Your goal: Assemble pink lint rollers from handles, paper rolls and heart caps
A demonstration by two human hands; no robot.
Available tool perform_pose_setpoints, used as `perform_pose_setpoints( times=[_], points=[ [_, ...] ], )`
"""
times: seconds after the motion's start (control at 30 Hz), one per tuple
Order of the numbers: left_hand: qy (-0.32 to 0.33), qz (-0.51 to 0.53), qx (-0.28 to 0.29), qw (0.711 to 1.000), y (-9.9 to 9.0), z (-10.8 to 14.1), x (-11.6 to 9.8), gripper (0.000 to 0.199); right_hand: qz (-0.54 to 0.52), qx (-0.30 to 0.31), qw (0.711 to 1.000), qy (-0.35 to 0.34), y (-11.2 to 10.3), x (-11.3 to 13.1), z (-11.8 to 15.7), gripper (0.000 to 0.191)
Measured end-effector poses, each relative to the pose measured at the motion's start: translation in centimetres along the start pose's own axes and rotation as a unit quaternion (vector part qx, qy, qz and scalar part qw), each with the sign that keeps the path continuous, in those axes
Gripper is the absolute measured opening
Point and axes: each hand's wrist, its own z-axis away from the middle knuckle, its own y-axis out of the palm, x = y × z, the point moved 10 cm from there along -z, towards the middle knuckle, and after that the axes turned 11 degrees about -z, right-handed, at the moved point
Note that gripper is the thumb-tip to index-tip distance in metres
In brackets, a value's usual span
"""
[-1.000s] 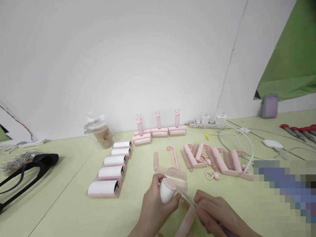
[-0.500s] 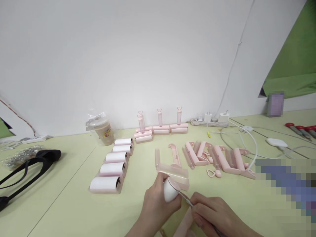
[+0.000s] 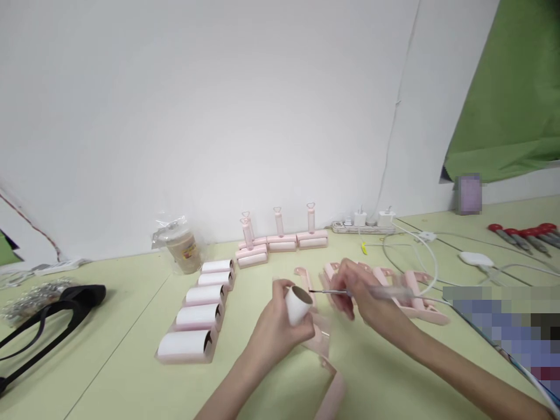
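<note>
- Five white rolls [image 3: 205,294] line the counter [image 3: 126,344].
- Left hand [image 3: 277,328] grasps a white tube [image 3: 298,310], open end tilted upward.
- Right hand [image 3: 361,291] grips a thin metal-tipped tool [image 3: 330,291], tip near the tube.
- Pink frames [image 3: 420,287] lie behind the right hand.

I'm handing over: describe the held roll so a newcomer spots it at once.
Over the pale green table, find the left hand. It holds the white roll. Unlike the five rolls lying further left, its hollow end tilts upward.
</note>
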Motion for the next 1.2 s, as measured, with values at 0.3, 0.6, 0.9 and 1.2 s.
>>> perform_pose_setpoints(
  times=[0.3,0.6,0.9,1.2],
  points=[
    [0.098,0.149,-0.018,0.984,1.4,-4.2,-2.4,0.038,0.035,0.053,0.998,0.025,2.1,-0.1,-4.7,0.035],
    [0.052,0.205,-0.042,0.976,1.6,-4.4,-0.4,0.029,0.026,0.051,0.998,0.008,2.0,-1.4,-5.2,0.053],
    [0.108,0.169,-0.153,0.968,-1.7,-3.5,-1.4,0.037,0.055,0.262,0.959,0.096,3.8,-4.9,-3.3,0.095],
    [0.166,0.188,-0.285,0.925,-8.4,-0.7,-2.8,0.043,-0.015,0.105,0.994,0.034,4.2,-4.9,-5.0,0.034]
  ],
)
